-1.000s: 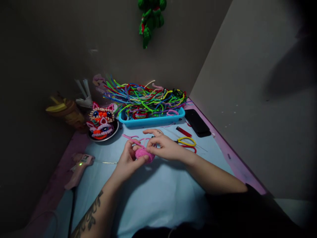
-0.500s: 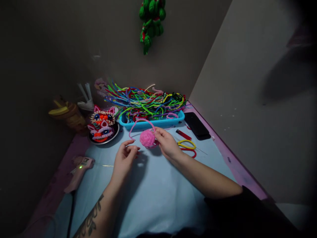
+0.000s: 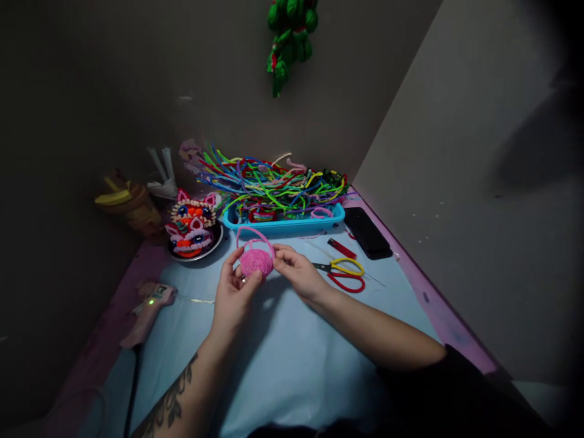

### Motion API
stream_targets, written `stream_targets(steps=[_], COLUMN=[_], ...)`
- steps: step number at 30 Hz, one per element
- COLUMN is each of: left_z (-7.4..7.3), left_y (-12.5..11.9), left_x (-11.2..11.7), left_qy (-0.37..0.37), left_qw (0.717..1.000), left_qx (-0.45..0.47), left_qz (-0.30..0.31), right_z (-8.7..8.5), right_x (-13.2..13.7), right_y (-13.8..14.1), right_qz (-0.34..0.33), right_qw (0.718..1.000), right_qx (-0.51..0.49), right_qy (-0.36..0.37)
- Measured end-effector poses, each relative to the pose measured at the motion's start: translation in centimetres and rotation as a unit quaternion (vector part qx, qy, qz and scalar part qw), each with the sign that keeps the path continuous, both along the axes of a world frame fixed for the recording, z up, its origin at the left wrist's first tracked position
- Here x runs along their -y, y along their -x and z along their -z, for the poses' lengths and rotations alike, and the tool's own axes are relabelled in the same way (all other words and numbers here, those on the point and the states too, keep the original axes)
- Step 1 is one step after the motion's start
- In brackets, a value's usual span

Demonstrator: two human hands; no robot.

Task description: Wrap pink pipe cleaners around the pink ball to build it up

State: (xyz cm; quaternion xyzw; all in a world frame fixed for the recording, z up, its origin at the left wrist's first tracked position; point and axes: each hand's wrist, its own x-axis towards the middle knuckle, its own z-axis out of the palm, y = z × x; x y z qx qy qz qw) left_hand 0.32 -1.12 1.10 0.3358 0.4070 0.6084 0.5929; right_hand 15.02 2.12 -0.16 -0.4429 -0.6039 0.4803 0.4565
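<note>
Between my two hands, above the table, is a round pink coil of pipe cleaner (image 3: 256,263), with a loose length looping up behind it. My left hand (image 3: 235,285) grips the coil from the left, its thumb on the near edge. Fingertips of my right hand (image 3: 292,267) pinch the coil's right edge, where the loose strand meets it. The fingers behind the coil are partly hidden.
A blue tray (image 3: 292,227) heaped with colourful pipe cleaners stands behind. Scissors (image 3: 349,274), a red lighter (image 3: 341,248) and a black phone (image 3: 367,233) lie right. Left are a bowl (image 3: 201,257) of lion-like heads and a lit glue gun (image 3: 148,310).
The pink coil has moved left and slightly down, and its face has turned. My left hand, earlier apart from it, has closed on it; my right hand still holds its right edge.
</note>
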Motion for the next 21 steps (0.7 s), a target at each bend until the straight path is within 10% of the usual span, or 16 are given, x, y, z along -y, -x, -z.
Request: stream_targets(steps=[21], left_z=[-0.6], left_y=[0.6], left_x=[-0.5], left_qy=[0.057], left_qw=[0.996], left_qx=[-0.027], left_qz=[0.060], right_z=[-1.2], right_x=[-0.9], right_y=[-1.0], right_qz=[-0.047], right_qw=[0.981], right_qx=[-0.166], right_qy=[0.089])
